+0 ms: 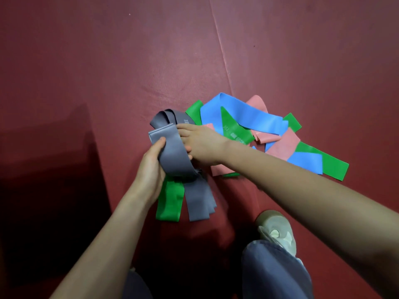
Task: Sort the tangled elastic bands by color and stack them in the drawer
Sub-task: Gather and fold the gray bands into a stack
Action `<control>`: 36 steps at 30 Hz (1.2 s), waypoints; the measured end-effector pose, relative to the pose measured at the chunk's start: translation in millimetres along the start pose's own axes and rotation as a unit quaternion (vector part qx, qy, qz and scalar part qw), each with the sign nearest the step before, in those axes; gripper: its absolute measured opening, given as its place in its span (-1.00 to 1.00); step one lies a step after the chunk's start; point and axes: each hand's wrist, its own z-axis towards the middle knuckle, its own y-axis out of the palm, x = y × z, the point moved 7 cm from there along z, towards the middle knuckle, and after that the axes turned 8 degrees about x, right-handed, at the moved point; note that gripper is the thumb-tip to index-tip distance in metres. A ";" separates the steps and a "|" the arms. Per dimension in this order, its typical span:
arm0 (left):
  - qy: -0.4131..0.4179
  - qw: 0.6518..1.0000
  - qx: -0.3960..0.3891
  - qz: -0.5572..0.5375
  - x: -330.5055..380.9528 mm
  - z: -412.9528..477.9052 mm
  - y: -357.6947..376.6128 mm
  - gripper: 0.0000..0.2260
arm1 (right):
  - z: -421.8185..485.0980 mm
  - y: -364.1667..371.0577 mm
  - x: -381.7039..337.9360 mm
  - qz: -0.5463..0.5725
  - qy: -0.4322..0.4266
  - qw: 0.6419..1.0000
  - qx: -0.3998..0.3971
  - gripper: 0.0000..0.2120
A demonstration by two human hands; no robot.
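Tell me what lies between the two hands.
In the head view, a grey band: the left hand grips it, the right hand touches it.

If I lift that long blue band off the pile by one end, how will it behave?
Probably floppy: the blue band lies thin and flat, bending over the others, much as the grey bands droop from the left hand. Likely light. It may drag neighbours along, since a green band crosses it and a pink band shows from beneath.

Grey bands, green, blue, pink; dark red mat
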 end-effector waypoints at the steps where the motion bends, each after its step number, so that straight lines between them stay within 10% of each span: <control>1: 0.007 1.000 0.003 0.001 2.3 0.9 -1.2 -0.73 | -4.5 -3.3 3.9 -0.009 0.009 1.000 0.013 -0.48; 6: 0.028 0.999 0.007 -0.015 13.9 1.5 -2.4 -0.47 | -28.8 -58.1 33.5 0.020 0.089 0.971 0.219 -0.84; 10: 0.017 0.999 0.030 -0.021 8.9 -0.2 -5.8 -0.54 | -53.3 -78.5 58.0 0.196 0.229 0.920 0.250 -0.74; 18: -0.016 0.996 -0.016 -0.085 5.3 1.2 7.6 -0.54 | -74.8 -38.9 62.9 0.624 0.415 0.599 0.281 -0.87; 28: -0.036 0.998 -0.027 -0.053 -0.4 1.5 7.7 -0.72 | -70.5 1.6 24.8 0.679 0.420 0.587 0.136 -0.31; 33: -0.033 0.998 -0.046 -0.037 -0.2 -4.1 18.6 -0.71 | -67.5 4.1 23.5 0.710 0.472 0.486 0.191 -0.75; 36: -0.021 0.998 -0.051 -0.021 -0.1 -6.0 20.9 -0.71 | -69.3 -1.4 26.6 0.658 0.499 0.494 0.272 -0.61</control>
